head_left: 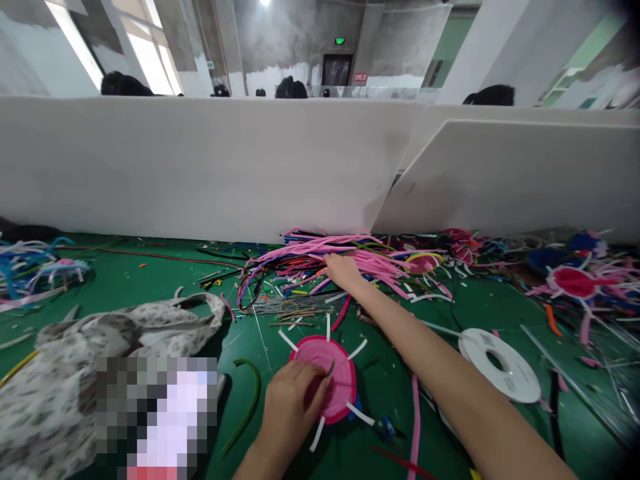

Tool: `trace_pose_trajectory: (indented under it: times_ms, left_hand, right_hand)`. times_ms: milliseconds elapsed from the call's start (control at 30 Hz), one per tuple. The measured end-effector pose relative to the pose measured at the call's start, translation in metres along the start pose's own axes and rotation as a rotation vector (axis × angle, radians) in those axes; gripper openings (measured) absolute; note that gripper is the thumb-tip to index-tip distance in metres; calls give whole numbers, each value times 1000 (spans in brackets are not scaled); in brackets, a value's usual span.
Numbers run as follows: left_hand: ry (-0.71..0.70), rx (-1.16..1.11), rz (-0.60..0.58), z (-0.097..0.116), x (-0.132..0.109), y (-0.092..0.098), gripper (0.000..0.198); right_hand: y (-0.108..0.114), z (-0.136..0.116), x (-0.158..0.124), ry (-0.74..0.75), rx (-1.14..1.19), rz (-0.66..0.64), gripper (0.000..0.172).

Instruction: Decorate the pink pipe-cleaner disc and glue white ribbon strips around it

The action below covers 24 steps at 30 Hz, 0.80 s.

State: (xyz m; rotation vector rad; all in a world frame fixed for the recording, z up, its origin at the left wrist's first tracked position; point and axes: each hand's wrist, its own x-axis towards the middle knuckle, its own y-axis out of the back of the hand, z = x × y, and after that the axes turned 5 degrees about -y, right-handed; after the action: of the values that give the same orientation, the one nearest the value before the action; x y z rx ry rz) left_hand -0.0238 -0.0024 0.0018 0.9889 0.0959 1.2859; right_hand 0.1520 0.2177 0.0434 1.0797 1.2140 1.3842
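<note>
Pink disc [327,383] sits flat on the green table [150,280], low centre, right in front of you. White strips [357,349] stick out around its rim like spokes. Your left hand [290,407] rests on its near-left edge, fingers curled over the face and pinching what looks like a thin stick near the middle; grip looks light, not a full clench.

Your right hand [343,270] is stretched out to the pile of pink fuzzy wires [345,257] by the white wall board [200,167]. Fingers are bent down onto the strands; can't tell if any strand is actually pinched.

Handling, my read: disc is light, thin, probably flexes if pressed. Hold it by the rim or pin it flat, stay off the strips, they'd bend or pull loose. Wires are soft, bendy, tangled, so take one by its end or it drags neighbours along.

Table is cluttered: wire scraps, a white tape roll [500,363] to the right, a patterned cloth bag [125,333] to the left, more pink spoked pieces [575,281] far right.

Room: big concrete hall, windows upper left, heads of other people [125,85] visible over the board.
</note>
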Motion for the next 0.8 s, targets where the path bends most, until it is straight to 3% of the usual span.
trace_pose_trajectory:
  times_ms: [367,500,667,800]
  left_hand:
    - [-43,58,9,0,0,-2,8]
    - [-54,50,15,1,-1,-3,8]
    - [-43,64,14,4,1,-1,7]
    - [-24,50,-9,6,1,1,8]
  right_hand:
    - [1,8,16,50,90,44,28]
    - [9,-11,7,126,208,190,21]
    - [54,-49,-21,249,441,503,24]
    - [112,-45,-52,336,600,756,24]
